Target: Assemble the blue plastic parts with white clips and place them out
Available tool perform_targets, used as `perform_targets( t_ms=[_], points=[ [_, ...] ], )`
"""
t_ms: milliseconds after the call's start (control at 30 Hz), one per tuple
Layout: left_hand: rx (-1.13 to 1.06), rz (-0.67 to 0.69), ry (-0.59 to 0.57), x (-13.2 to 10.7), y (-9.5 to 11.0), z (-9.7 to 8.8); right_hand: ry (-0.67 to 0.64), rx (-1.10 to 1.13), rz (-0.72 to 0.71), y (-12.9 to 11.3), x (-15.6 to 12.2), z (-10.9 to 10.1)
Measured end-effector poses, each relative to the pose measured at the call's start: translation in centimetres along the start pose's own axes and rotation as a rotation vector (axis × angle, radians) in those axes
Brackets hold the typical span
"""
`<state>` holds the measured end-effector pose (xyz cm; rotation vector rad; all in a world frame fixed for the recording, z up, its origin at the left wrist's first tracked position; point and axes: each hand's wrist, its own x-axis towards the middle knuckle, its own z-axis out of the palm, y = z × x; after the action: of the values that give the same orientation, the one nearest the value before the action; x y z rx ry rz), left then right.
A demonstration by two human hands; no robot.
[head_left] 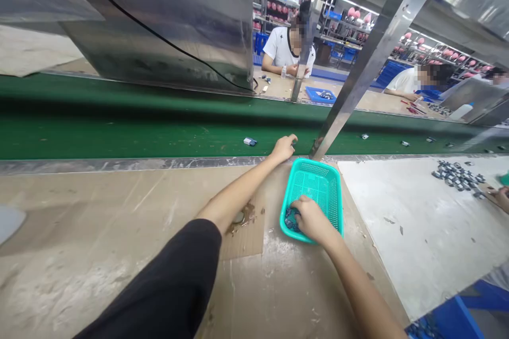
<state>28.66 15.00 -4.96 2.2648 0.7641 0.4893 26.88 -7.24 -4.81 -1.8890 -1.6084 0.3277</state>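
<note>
My left hand [283, 148] reaches forward to the near edge of the green conveyor belt [119, 135], fingers lightly curled and nothing visible in them. A small white-and-blue part [249, 141] lies on the belt just left of those fingers, apart from them. My right hand [312, 218] is down inside a teal plastic mesh basket [318, 176], pressing on a heap of small dark parts [292, 220]. That hand hides most of the heap, and I cannot tell whether its fingers grip any part.
A white sheet [409, 222] on the right bears a pile of dark parts [457, 176], with another person's hand [500, 198] at its edge. A slanted metal post [358, 79] rises beyond the basket. Several small parts sit along the belt. Co-workers sit across it.
</note>
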Motion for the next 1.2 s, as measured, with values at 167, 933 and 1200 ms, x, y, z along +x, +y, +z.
perform_targets(
  t_ms=[167, 933, 1200],
  points=[
    [-0.290, -0.043, 0.058, -7.1, -1.9, -5.9, -0.008, 0.136, 0.093, 0.7, 0.2, -1.8],
    [-0.914, -0.026, 0.176, -24.6, -2.2, -11.8, -0.281, 0.034, -0.070, -7.6, 5.3, 4.9],
    [-0.756, 0.092, 0.170, -24.6, -2.0, -12.0, -0.264, -0.146, -0.255, -7.3, 5.4, 7.5]
  ],
)
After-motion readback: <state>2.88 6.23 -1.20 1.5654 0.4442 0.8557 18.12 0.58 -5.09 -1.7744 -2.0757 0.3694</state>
